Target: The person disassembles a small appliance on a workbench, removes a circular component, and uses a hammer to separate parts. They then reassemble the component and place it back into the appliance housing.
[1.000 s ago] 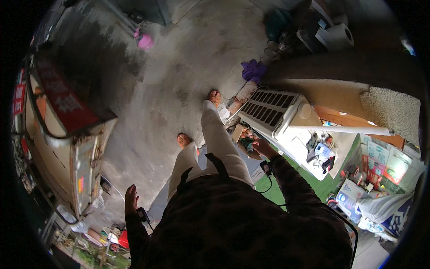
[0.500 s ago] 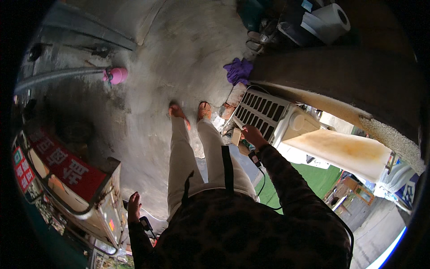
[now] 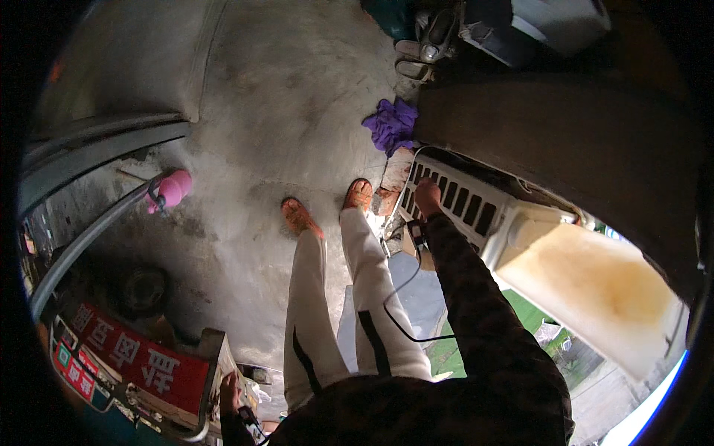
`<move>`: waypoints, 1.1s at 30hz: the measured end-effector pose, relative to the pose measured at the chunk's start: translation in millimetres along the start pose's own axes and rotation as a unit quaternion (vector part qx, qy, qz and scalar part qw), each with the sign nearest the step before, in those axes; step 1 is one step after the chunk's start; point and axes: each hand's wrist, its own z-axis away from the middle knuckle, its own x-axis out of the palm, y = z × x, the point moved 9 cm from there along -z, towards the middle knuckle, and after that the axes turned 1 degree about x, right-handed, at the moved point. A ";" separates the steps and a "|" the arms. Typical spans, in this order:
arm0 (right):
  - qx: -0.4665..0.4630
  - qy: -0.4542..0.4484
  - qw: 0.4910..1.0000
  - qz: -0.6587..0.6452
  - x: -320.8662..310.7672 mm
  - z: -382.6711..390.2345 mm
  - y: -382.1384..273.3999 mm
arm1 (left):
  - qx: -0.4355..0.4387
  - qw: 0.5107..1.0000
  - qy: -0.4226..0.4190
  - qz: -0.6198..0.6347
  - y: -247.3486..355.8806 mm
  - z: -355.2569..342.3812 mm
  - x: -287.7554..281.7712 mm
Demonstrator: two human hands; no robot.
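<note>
My right hand is stretched forward over a white slatted unit with dark slots. Its fingers look curled in; whatever they may hold is hidden, and I cannot tell whether the hand touches the unit. Low on the left, my left hand hangs with its fingers loosely extended and nothing visible in it, beside a cart with a red sign. A small black device with a cable sits at my right wrist.
A purple cloth and bricks lie by the unit. Shoes stand farther off. A pink container is beside a curved grey bar at left, and a tyre is near the cart. A stained pale panel juts out right.
The view has shifted as my feet and legs changed position. My right hand is now farther over the slatted unit, and my left hand appears lower, close to the cart.
</note>
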 end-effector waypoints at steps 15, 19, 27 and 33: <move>0.119 0.023 0.984 0.132 216.4 -258.6 109.7 | -0.182 0.979 0.067 -0.067 49.3 -28.5 96.8; 0.260 0.129 0.916 -0.277 217.7 -257.4 129.0 | -0.180 0.980 0.061 -0.059 62.8 -43.9 107.7; 0.312 0.151 0.834 -0.429 212.7 -270.5 123.9 | -0.176 0.981 0.057 -0.049 84.8 -60.0 113.1; 0.331 0.132 0.788 -0.502 207.2 -256.0 119.5 | -0.173 0.982 0.057 -0.041 91.2 -59.7 108.5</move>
